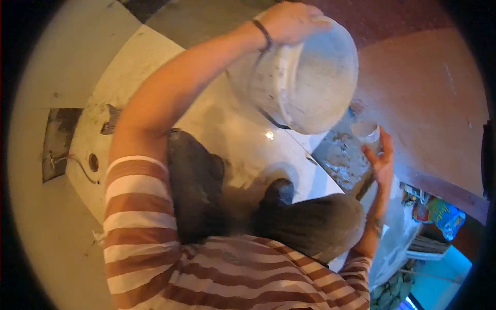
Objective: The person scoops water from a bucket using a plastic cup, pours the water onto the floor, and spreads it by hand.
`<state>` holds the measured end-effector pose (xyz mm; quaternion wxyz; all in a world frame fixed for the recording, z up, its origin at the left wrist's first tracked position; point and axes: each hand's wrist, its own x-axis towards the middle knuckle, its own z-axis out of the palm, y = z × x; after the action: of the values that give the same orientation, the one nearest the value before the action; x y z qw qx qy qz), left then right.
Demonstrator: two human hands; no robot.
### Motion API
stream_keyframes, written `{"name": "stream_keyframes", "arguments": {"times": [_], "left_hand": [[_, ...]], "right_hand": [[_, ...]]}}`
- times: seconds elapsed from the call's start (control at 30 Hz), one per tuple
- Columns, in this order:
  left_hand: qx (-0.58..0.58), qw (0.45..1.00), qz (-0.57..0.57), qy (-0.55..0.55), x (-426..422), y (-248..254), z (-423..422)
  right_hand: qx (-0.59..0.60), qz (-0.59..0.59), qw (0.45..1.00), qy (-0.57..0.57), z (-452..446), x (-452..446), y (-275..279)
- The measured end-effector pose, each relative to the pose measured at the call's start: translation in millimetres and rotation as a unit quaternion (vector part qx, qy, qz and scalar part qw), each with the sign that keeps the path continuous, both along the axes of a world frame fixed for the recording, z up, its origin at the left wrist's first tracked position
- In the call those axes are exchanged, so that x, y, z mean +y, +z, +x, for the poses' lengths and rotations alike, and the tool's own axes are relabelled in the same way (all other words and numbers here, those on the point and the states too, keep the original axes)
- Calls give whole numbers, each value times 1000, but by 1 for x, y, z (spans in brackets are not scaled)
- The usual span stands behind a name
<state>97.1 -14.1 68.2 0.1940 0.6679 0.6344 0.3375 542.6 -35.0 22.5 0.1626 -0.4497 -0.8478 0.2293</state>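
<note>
My left hand (pixel 293 23) grips the upper rim of a whitish plastic bucket (pixel 267 88), which is tilted on its side with its mouth facing right. A pale residue coats the inside of the bucket. On the right, my right hand (pixel 381 159) is closed around a small white cup (pixel 366 133). The cup is just to the right of the bucket's mouth and apart from it. Below the cup lies wet grey mortar (pixel 341 163), spread over the floor. Some of my right fingers are hidden behind the cup.
Large pale tiles (pixel 217 116) cover the floor around my legs. A dark square opening (pixel 61 144) with a thin cable lies at the left. A reddish-brown panel (pixel 429 98) rises at the right, with colourful packets (pixel 447 217) below it. My knee (pixel 330 222) is close to the mortar.
</note>
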Motion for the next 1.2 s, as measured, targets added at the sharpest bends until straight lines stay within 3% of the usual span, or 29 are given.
{"name": "stream_keyframes", "arguments": {"times": [0.03, 0.1, 0.13, 0.2, 0.43, 0.5, 0.57, 0.7, 0.77, 0.87, 0.93, 0.97, 1.1, 1.2], "left_hand": [[17, 1000, -8, 10, 2, -4, -2], [17, 1000, 9, 9, 1, -8, -2], [5, 1000, 24, 1, -1, -7, -3], [37, 999, 35, 6, -12, -1, -3], [29, 999, 23, 13, -22, 9, -3], [38, 998, 41, 11, -11, -4, -9], [47, 997, 58, 7, -3, -8, -12], [-3, 999, 11, 31, -1, -3, -14], [-43, 998, 8, 34, -4, 0, -12], [-111, 994, -11, 17, -6, 9, -7], [-104, 994, -16, 14, -3, 14, 2], [-112, 994, -14, 10, -2, 20, 7], [-14, 998, -30, 55, -2, 27, 12], [-31, 999, -16, 15, 0, 24, 8]], "right_hand": [[12, 0, 1000, 7, -29, 0, 24], [-205, 201, 956, 58, -88, -4, 59], [-196, 203, 957, 60, -113, -6, 68], [-306, 266, 910, 86, -153, -7, 79], [-246, 296, 923, 18, -158, -1, 88], [-117, 294, 949, 3, -111, 11, 60], [-92, 237, 967, -21, -48, 18, 9], [-164, 26, 982, -86, 74, 7, -143], [-194, 33, 974, -110, 97, 2, -187], [-231, 44, 959, -159, 118, -13, -213], [-275, 141, 940, -143, 112, -22, -233], [-247, 129, 953, -118, 104, -26, -241], [-214, 131, 968, -18, 60, -60, -247], [-101, 0, 995, -11, 56, -59, -237]]}}
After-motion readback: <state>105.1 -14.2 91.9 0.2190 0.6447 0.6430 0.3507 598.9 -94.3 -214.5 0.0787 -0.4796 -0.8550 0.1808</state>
